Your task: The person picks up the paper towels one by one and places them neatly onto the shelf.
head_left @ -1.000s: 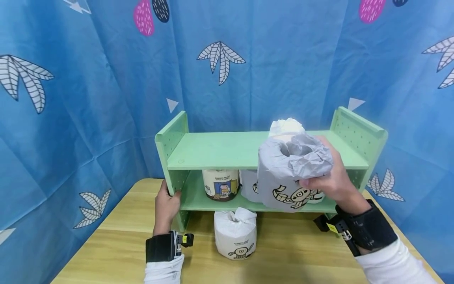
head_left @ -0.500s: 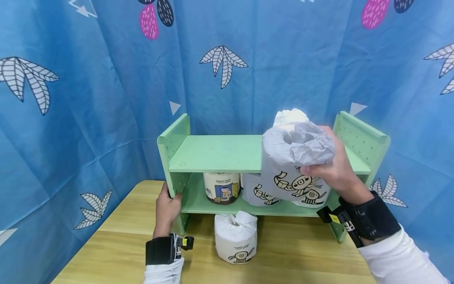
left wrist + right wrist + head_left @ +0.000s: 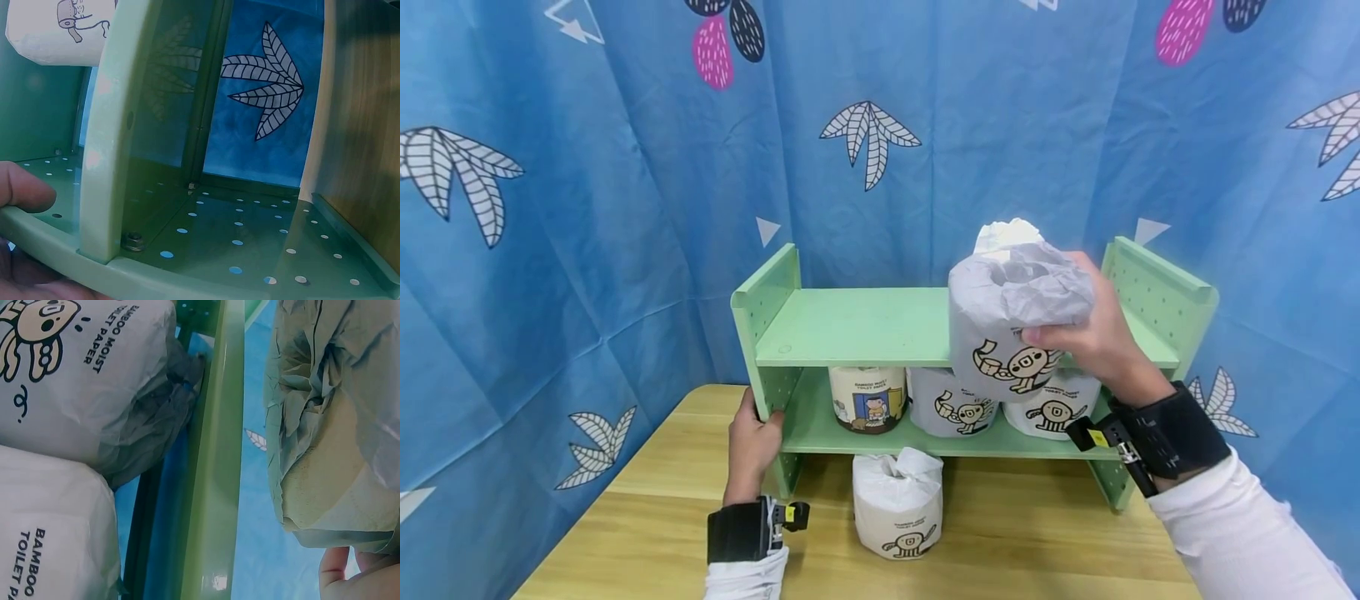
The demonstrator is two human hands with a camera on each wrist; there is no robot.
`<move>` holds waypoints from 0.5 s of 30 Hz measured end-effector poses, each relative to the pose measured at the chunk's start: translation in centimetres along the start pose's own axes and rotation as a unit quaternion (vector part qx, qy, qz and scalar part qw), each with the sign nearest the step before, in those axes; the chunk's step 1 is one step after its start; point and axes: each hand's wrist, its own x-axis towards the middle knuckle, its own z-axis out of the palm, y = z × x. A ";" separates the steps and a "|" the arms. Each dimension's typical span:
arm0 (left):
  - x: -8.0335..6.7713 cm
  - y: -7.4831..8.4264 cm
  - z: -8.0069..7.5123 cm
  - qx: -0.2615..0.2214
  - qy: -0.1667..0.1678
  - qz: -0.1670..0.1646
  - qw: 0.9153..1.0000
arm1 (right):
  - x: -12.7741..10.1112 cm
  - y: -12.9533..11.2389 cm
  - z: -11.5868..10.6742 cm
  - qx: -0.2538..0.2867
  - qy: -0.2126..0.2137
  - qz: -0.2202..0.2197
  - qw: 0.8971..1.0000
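From the head view I see a pale green two-tier wooden shelf [image 3: 857,325] on the wooden counter [image 3: 647,533]. Three wrapped rolls [image 3: 958,404] fill its lower tier below my fingers, another white roll [image 3: 898,504] stands on the counter in front. My right hand [image 3: 1093,337] grips a grey-wrapped toilet paper roll with a cartoon print [image 3: 1007,325], held upright at the top tier's front edge. My left hand [image 3: 752,442] clasps the shelf's left side panel.

Left wrist view: fingers [image 3: 25,190] curl over the perforated panel.

Right wrist view: fingertips [image 3: 350,575] press the crumpled wrapper, rolls lying left.
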 end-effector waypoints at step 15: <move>0.0 -0.1 0.0 0.007 -0.003 0.001 1.000 | 1.6 1.0 -1.2 -0.022 -0.014 0.040 0.999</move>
